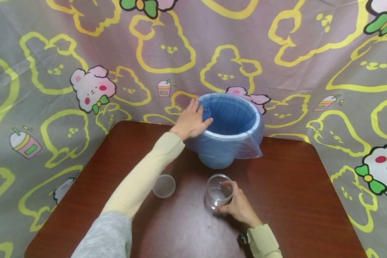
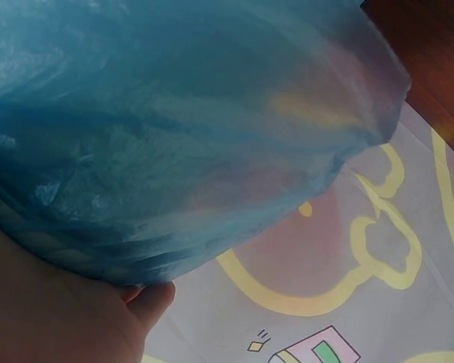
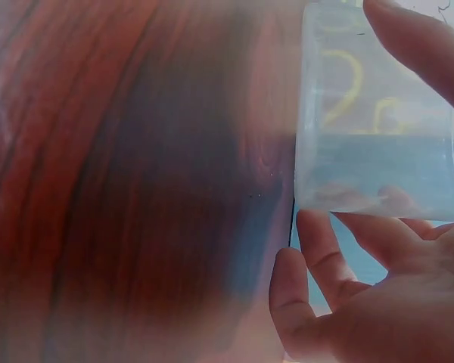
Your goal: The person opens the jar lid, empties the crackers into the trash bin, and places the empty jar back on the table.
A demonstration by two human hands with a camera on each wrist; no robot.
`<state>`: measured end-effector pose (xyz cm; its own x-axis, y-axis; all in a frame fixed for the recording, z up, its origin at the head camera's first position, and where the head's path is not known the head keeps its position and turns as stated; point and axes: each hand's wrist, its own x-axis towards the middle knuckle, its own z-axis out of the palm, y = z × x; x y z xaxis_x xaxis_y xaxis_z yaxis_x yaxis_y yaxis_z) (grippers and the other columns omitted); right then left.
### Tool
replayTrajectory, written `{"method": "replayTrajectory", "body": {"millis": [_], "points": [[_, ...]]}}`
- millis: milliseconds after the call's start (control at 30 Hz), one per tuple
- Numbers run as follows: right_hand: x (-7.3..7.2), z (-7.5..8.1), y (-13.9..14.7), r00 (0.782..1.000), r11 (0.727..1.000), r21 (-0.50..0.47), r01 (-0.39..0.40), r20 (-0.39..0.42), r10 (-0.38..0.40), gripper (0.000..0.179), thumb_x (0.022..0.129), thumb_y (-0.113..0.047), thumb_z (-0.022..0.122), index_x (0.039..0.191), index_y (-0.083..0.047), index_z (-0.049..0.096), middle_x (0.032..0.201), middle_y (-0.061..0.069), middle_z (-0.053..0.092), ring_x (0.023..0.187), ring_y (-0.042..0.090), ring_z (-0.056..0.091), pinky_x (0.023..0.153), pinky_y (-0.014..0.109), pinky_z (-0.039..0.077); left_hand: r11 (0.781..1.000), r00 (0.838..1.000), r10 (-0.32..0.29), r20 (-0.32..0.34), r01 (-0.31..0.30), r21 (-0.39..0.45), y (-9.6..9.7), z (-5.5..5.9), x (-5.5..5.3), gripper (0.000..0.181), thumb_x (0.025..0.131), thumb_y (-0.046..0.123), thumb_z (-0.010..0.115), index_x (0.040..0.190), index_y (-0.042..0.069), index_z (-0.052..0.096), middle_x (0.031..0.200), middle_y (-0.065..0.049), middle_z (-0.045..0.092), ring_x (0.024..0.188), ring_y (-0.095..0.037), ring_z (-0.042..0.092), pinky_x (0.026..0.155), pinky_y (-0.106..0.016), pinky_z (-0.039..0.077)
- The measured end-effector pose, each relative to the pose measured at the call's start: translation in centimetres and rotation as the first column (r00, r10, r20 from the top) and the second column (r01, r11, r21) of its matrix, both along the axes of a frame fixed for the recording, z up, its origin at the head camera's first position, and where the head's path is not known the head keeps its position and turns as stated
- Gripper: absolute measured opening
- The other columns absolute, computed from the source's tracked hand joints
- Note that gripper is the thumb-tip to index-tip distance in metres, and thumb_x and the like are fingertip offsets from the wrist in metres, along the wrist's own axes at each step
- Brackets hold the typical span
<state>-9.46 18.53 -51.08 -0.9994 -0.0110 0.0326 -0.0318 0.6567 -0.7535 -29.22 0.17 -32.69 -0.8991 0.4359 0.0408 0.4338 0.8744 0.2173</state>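
A blue trash bin (image 1: 216, 159) stands toward the back of the table, lined with a thin blue plastic bag (image 1: 249, 147) folded over its rim. My left hand (image 1: 192, 120) lies on the bag at the bin's left rim, fingers extended and thumb apart. In the left wrist view, the bag (image 2: 174, 166) fills much of the picture beside that hand (image 2: 68, 310). My right hand (image 1: 240, 206) grips a clear jar (image 1: 219, 191), open at the top, from its right side. The right wrist view shows the jar (image 3: 382, 151) between thumb and fingers.
A translucent round lid (image 1: 164, 186) lies on the brown table (image 1: 293, 186), close to the left forearm. Patterned cloth (image 1: 180, 43) with yellow outlines hangs behind the table and along both sides.
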Motion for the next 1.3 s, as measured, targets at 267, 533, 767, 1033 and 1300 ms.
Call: {"method": "replayTrajectory", "body": {"millis": [267, 533, 767, 1033, 1300], "points": [[0.27, -0.06, 0.00, 1.000, 1.000, -0.011, 0.000, 0.004, 0.000, 0.093, 0.045, -0.024, 0.097, 0.124, -0.014, 0.048, 0.118, 0.008, 0.064, 0.106, 0.028, 0.056, 0.093, 0.045, 0.043, 1.000, 1.000, 0.003, 0.003, -0.003, -0.009, 0.05, -0.04, -0.05, 0.079, 0.098, 0.059, 0.028, 0.153, 0.003, 0.020, 0.163, -0.013, -0.002, 0.151, -0.027, -0.008, 0.123, -0.042, 0.007], [0.29, -0.31, -0.01, 1.000, 1.000, -0.019, -0.006, 0.004, 0.006, 0.095, 0.044, -0.023, 0.097, 0.124, -0.014, 0.048, 0.119, 0.009, 0.064, 0.107, 0.029, 0.057, 0.093, 0.046, 0.044, 1.000, 1.000, 0.006, 0.011, -0.006, -0.007, 0.05, 0.03, -0.01, 0.080, 0.098, 0.059, 0.028, 0.153, 0.003, 0.019, 0.163, -0.013, -0.003, 0.151, -0.027, -0.008, 0.123, -0.042, 0.006], [0.28, -0.66, 0.00, 1.000, 1.000, -0.015, -0.015, -0.002, 0.015, 0.094, 0.044, -0.022, 0.097, 0.124, -0.014, 0.049, 0.122, 0.007, 0.064, 0.106, 0.029, 0.056, 0.092, 0.044, 0.043, 1.000, 1.000, 0.006, 0.010, -0.006, -0.012, 0.06, -0.03, -0.04, 0.080, 0.098, 0.060, 0.028, 0.154, 0.004, 0.019, 0.163, -0.013, -0.003, 0.151, -0.027, -0.009, 0.123, -0.042, 0.006], [0.28, -0.96, 0.03, 1.000, 1.000, -0.023, -0.012, -0.004, 0.012, 0.093, 0.043, -0.020, 0.097, 0.123, -0.014, 0.049, 0.120, 0.006, 0.065, 0.105, 0.029, 0.057, 0.091, 0.044, 0.044, 1.000, 1.000, 0.004, 0.010, -0.004, -0.009, 0.05, 0.02, 0.10, 0.079, 0.098, 0.059, 0.028, 0.153, 0.004, 0.020, 0.163, -0.013, -0.003, 0.151, -0.027, -0.008, 0.123, -0.042, 0.006], [0.29, -0.93, -0.08, 1.000, 1.000, -0.029, -0.001, -0.001, 0.001, 0.094, 0.043, -0.019, 0.097, 0.123, -0.013, 0.049, 0.120, 0.008, 0.065, 0.108, 0.030, 0.058, 0.093, 0.045, 0.044, 1.000, 1.000, 0.005, 0.011, -0.005, -0.014, 0.06, 0.14, 0.18, 0.079, 0.098, 0.059, 0.028, 0.154, 0.004, 0.019, 0.164, -0.012, -0.003, 0.151, -0.027, -0.008, 0.123, -0.042, 0.006]]}}
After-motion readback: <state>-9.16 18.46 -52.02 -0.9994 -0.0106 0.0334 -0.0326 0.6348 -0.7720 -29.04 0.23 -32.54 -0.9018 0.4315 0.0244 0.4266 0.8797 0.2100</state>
